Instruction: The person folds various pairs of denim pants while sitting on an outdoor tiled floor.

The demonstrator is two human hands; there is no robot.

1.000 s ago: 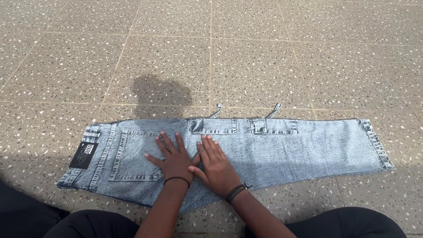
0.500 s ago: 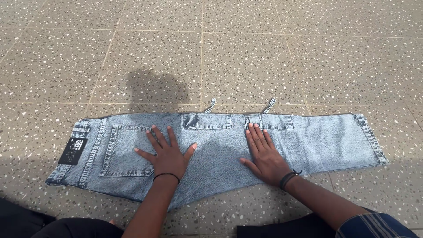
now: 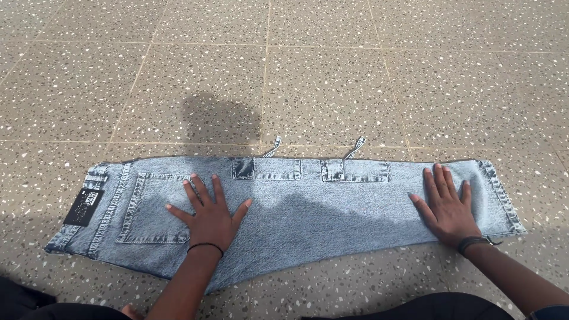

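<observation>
Denim, pale blue and washed almost white in patches, lies spread flat across the terrazzo floor (image 3: 332, 77): a pair of jeans (image 3: 308, 207) folded lengthwise, with the waistband at the left end and the leg hems at the right end. A black label (image 3: 83, 207) sits on the waistband at the jeans' far-left edge, and a stitched back pocket (image 3: 151, 210) lies just to the right of it. Along the jeans' upper edge run two flapped cargo pockets (image 3: 267, 168), side by side near the middle, and two short denim straps (image 3: 273, 146) stick out from that edge onto the floor.

The left hand (image 3: 210, 216) rests palm down on the jeans, fingers spread wide and flat, its fingertips touching the right side of the back pocket; it grips nothing. A thin black band circles that wrist. The right hand (image 3: 447, 207) lies palm down near the jeans' hem end, fingers straight and only slightly apart, also pressing flat and holding nothing. A dark wristband (image 3: 474, 242) sits on that wrist, just at the jeans' lower edge. The two hands are well apart, with a long stretch of bare denim between them.

Above the jeans' upper edge, a soft shadow (image 3: 222, 121) falls across the floor tiles. Below the jeans' lower edge, dark clothing of the person shows at the bottom of the view.
</observation>
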